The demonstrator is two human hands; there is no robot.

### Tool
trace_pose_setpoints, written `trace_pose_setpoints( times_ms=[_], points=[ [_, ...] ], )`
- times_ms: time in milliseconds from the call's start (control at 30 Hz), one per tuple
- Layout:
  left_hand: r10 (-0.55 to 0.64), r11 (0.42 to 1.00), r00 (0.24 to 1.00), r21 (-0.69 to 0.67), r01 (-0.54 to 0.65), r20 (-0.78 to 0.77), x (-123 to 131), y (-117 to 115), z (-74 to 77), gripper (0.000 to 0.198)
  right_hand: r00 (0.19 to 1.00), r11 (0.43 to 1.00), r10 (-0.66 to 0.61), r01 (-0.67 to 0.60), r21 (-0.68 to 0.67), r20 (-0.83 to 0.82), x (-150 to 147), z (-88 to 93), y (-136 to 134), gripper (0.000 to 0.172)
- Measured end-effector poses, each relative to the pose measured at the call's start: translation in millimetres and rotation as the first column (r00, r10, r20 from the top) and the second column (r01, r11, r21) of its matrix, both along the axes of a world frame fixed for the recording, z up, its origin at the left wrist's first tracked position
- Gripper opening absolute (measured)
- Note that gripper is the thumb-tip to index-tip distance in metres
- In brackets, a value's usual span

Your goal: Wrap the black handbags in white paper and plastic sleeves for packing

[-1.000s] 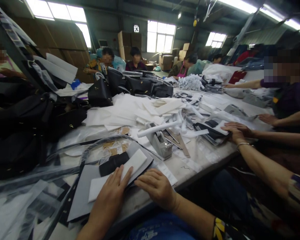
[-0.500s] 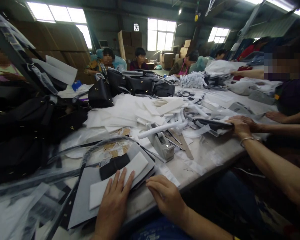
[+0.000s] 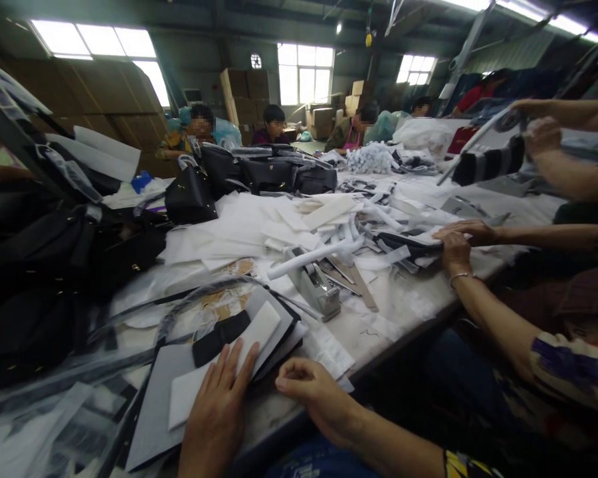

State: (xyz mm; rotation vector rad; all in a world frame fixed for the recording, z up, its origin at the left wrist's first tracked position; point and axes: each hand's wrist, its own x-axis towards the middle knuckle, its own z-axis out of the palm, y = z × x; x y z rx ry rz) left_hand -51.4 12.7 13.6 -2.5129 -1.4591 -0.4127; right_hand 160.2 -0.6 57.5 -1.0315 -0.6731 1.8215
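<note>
My left hand lies flat, fingers stretched, on a white foam strip. That strip rests on a grey sheet covering a black bag, whose plastic-wrapped handle loops up behind. A black folded piece sits beside the foam. Just right of the bag, over the table edge, my right hand has its fingers curled and thumb against them in a pinch. Whatever is between those fingertips, if anything, is too small to make out. A grey tape dispenser stands beyond both hands.
White foam sheets and a white tube spread over the table. Black handbags are piled behind and at left. On the right, co-workers' hands press a black bag; another person lifts a black item.
The view has swung slightly right. My left hand stays on the foam; my right hand's fingers have curled in more. A co-worker at the right has raised a black item with a handle.
</note>
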Motion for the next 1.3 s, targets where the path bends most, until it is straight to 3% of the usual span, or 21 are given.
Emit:
trace_pose_setpoints(
  times_ms=[200,333,433,500,533,600,667,733,800,933,1033,1133,1300],
  points=[
    [0.044,0.996,0.998,0.070,-0.048,0.052,-3,-4,0.4,0.077,0.999,1.000,-0.027,0.027,0.005,-0.045,-13,22.1,-5,0.024],
    [0.092,0.992,0.994,0.082,-0.096,0.055,-3,-2,-5.1,0.080,0.999,1.000,-0.019,0.020,0.020,-0.039,-17,24.1,-5,0.022],
    [0.109,0.989,0.993,0.097,-0.114,0.053,-6,1,-2.7,0.077,0.995,0.991,0.029,-0.042,0.126,0.099,-10,16.7,-1,0.018],
    [0.112,0.990,0.993,0.085,-0.115,0.040,-9,3,4.7,0.076,0.940,0.934,0.061,-0.172,0.314,0.335,3,8.9,6,0.016],
    [0.122,0.989,0.992,0.078,-0.125,0.042,-10,4,10.0,0.076,0.877,0.869,0.019,-0.253,0.425,0.481,13,4.2,11,0.016],
    [0.155,0.985,0.986,0.061,-0.159,0.066,-12,5,22.4,0.076,0.669,0.690,-0.198,-0.424,0.586,0.717,33,-6.8,25,0.022],
    [0.207,0.976,0.972,0.039,-0.212,0.114,-15,6,34.1,0.076,0.406,0.563,-0.411,-0.591,0.578,0.816,51,-19.6,41,0.034],
    [0.258,0.965,0.953,0.014,-0.263,0.160,-21,8,40.8,0.077,0.184,0.521,-0.501,-0.716,0.465,0.846,62,-32.9,58,0.043],
    [0.292,0.955,0.937,-0.011,-0.295,0.192,-30,12,39.6,0.077,0.085,0.503,-0.507,-0.779,0.375,0.858,66,-44.6,72,0.041],
    [0.223,0.974,0.929,-0.033,-0.224,0.297,-48,28,19.0,0.075,0.091,0.479,-0.487,-0.804,0.353,0.868,60,-55.3,93,0.010],
    [0.149,0.988,0.909,-0.015,-0.155,0.390,-51,36,9.6,0.075,0.113,0.484,-0.491,-0.789,0.378,0.864,54,-47.8,100,0.003],
    [0.179,0.981,0.917,0.006,-0.193,0.358,-44,29,18.7,0.075,0.179,0.509,-0.492,-0.735,0.448,0.852,47,-31.0,100,0.010],
    [0.369,0.928,0.895,-0.052,-0.368,0.251,-31,13,51.2,0.074,0.311,0.559,-0.443,-0.637,0.530,0.841,33,-6.9,84,0.022]
  ],
)
